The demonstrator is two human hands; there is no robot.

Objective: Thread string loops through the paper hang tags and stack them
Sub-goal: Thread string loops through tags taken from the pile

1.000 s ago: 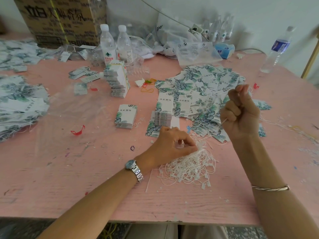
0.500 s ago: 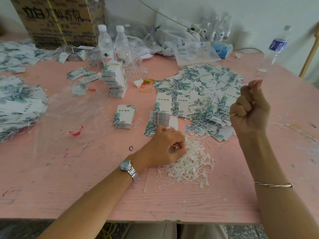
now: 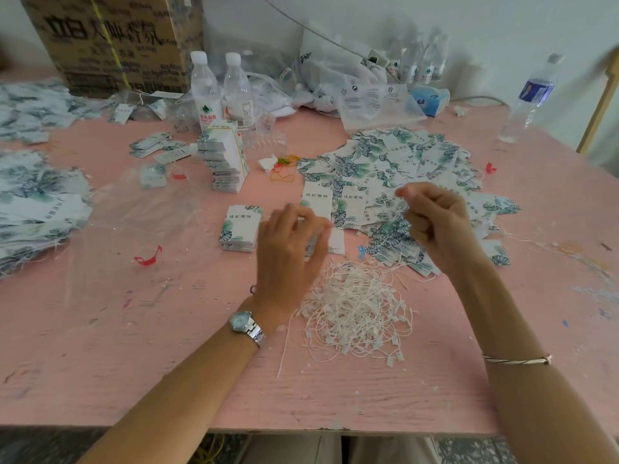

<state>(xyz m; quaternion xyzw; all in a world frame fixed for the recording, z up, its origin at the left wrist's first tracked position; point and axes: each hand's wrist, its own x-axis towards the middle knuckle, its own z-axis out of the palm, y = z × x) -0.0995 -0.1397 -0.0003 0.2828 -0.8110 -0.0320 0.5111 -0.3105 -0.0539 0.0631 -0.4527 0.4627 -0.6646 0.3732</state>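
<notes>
Head camera looks down on a pink table [image 3: 100, 346] strewn with leaf-printed paper hang tags. At the far left edge lie heaps of tags [image 3: 37, 209] with white strings trailing from them, and behind them a cardboard box [image 3: 110, 38] stands against the wall. A clear plastic sheet [image 3: 140, 209] lies flat next to the heaps, with a red scrap [image 3: 147, 257] near its front edge. Two water bottles [image 3: 204, 92] stand behind a tall stack of tags [image 3: 226, 162]; a short stack [image 3: 239, 227] sits nearer the person.

The left hand [image 3: 288, 249], a wristwatch [image 3: 246, 326] on its wrist, is raised just beside the short stack and over another stack [image 3: 318, 202]. Its fingers are bent toward the thumb, but they are blurred, so I cannot tell whether they hold anything.

Below and between the hands, a tangled pile of string loops [image 3: 358, 309] rests on the table. Beyond it, loose tags [image 3: 402, 169] are spread in a wide patch.

The right hand [image 3: 435, 219] hovers over the near edge of that patch, fingers curled into a fist with thumb and forefinger pressed together on a thin white string [image 3: 390, 204] that hangs toward the tags. A thin bracelet [image 3: 516, 360] circles that forearm. At the far right a blue-labelled bottle [image 3: 532, 95] stands near the table's back edge.
</notes>
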